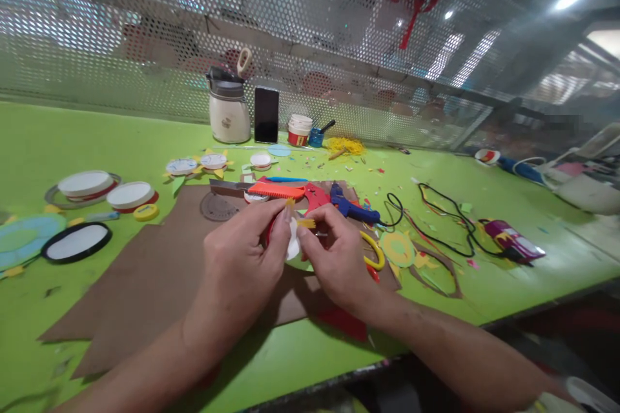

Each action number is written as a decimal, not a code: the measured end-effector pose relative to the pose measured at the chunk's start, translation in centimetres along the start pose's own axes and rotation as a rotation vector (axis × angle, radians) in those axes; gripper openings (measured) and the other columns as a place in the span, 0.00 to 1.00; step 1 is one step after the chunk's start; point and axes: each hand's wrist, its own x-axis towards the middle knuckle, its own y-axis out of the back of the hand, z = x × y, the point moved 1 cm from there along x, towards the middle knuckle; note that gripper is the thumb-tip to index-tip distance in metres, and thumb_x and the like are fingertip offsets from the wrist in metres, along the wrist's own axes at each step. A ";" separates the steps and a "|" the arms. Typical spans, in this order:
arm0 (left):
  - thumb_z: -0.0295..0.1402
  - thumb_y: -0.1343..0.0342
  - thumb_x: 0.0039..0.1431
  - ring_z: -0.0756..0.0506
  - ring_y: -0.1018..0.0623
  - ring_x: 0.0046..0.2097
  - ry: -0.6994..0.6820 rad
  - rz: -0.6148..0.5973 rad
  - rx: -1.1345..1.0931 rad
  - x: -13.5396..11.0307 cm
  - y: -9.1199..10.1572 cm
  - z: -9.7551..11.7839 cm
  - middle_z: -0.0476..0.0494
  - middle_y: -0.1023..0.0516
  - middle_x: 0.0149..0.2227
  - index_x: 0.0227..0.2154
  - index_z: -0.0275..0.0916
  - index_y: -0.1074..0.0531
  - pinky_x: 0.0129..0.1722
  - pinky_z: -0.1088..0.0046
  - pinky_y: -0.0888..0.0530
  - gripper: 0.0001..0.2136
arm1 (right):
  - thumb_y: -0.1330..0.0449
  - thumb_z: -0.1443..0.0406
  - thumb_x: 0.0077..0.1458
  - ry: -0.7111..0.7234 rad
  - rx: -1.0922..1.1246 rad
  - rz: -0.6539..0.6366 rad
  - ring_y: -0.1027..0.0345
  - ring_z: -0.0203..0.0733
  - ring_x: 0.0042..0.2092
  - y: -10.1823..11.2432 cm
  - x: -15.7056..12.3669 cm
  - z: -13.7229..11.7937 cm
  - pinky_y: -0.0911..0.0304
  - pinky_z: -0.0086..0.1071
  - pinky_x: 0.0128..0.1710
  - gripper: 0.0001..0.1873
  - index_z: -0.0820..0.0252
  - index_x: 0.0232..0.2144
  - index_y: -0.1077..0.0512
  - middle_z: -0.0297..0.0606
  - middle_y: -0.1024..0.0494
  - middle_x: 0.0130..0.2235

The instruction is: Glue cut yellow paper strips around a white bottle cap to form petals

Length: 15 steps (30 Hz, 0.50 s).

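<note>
My left hand (239, 264) is closed, its thumb and fingers pinching a small white disc (293, 244) with a bit of red at its edge. A yellow paper piece (290, 202) sticks up beside the left thumb tip. Close against the disc, my right hand (336, 255) pinches another small yellow paper piece (306, 224). Both hands are above brown cardboard (179, 258). Just beyond them lie an orange utility knife (276, 190) and a blue glue gun (356, 208). Yellow-handled scissors (372, 250) are partly hidden behind my right hand.
White lids (84, 184) and paper flowers (398, 248) lie about the green table (159, 142). At the back stand a white jug (230, 113), a dark phone (266, 115) and a paint pot (299, 129). A black cord (448, 203) runs to the right.
</note>
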 end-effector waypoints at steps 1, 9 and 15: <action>0.31 0.48 0.60 0.47 0.22 0.33 -0.002 0.001 0.004 0.0 0.0 0.0 0.45 0.19 0.34 0.35 0.36 0.24 0.38 0.74 0.28 0.09 | 0.41 0.66 0.51 -0.013 0.006 0.015 0.37 0.34 0.27 0.0 0.0 0.0 0.38 0.27 0.24 0.05 0.59 0.29 0.35 0.32 0.32 0.28; 0.31 0.47 0.59 0.48 0.22 0.31 -0.010 0.028 0.016 0.3 0.0 0.2 0.46 0.19 0.32 0.35 0.34 0.22 0.38 0.75 0.27 0.09 | 0.45 0.63 0.57 0.025 0.000 -0.005 0.38 0.34 0.29 0.3 0.0 0.1 0.39 0.29 0.28 0.08 0.59 0.27 0.38 0.32 0.35 0.29; 0.31 0.46 0.58 0.49 0.23 0.30 0.002 0.029 0.004 0.3 0.0 0.1 0.46 0.19 0.31 0.36 0.33 0.22 0.37 0.76 0.27 0.10 | 0.45 0.66 0.57 0.083 -0.026 -0.007 0.38 0.35 0.30 0.3 -0.1 0.1 0.39 0.29 0.29 0.06 0.59 0.28 0.37 0.32 0.36 0.29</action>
